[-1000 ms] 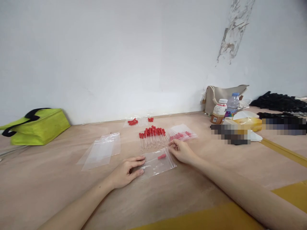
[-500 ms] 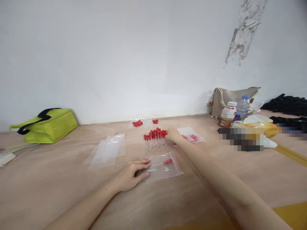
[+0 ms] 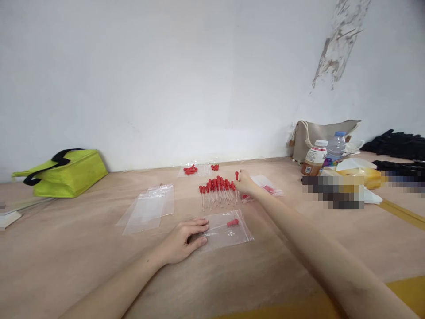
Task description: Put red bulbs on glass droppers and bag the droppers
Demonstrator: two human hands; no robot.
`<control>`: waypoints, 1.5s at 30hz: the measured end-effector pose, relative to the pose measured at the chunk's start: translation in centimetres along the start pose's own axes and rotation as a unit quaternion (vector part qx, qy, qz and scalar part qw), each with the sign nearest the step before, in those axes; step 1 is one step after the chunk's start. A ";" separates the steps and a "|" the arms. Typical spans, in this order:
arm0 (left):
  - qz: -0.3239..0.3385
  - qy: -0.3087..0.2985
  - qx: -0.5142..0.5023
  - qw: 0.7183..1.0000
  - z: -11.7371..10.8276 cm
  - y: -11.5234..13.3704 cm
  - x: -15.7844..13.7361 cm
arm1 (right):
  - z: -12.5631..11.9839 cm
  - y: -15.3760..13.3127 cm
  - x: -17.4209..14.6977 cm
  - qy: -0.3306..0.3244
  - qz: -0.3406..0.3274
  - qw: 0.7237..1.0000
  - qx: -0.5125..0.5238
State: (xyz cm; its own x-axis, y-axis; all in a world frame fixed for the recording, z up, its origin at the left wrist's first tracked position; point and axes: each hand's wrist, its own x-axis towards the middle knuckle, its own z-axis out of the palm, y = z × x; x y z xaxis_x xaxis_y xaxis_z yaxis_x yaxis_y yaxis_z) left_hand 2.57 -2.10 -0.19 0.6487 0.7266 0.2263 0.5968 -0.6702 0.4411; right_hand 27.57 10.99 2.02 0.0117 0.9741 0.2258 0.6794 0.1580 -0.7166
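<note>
My left hand lies with fingers stretched out and slightly apart on the left end of a clear zip bag. Inside that bag is a dropper with a red rubber bulb, its thin stem pointing left. Farther out, my right hand has its fingertips closed on the red bulb of another dropper, whose thin clear stem hangs down. Just left of it, several red-bulbed droppers lie in a row, stems toward me. Filled bags with red bulbs lie partly behind my right hand and wrist.
Flat clear bags overlap on the left. Near the wall, a bag holds loose red bulbs. A lime-green bag sits far left. Bottles, a beige bag and a yellow tissue pack crowd the right.
My right hand has shifted slightly right and up from the row, and a dropper now shows in its fingers. My left hand stays on the bag.
</note>
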 end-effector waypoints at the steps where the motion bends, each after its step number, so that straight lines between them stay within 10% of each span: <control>1: -0.001 0.001 0.001 1.000 0.0 0.0 0.0 | -0.5 0.6 -0.7 0.011 -0.003 1.000 0.024; 9: 0.009 -0.006 0.013 1.000 0.1 -0.2 0.2 | -0.8 5.2 -8.0 0.110 0.003 0.937 0.331; 33: 0.000 -0.012 0.024 1.000 0.0 0.0 0.2 | -0.3 3.5 -10.8 0.070 0.067 0.868 0.488; 39: -0.001 -0.013 0.027 1.000 0.0 0.1 0.2 | -0.3 3.4 -11.2 0.006 0.086 0.908 0.411; 45: -0.012 0.006 0.019 1.000 -0.2 0.3 0.1 | -0.4 4.0 -10.9 -0.093 -0.033 0.971 0.220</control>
State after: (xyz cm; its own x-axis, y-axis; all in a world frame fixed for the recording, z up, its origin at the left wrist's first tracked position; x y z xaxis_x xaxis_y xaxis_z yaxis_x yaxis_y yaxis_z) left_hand 2.76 -2.26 0.11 0.6278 0.7446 0.2269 0.6304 -0.6574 0.4129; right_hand 30.44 0.98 -3.03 -0.1806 0.9657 0.1868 0.2944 0.2343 -0.9265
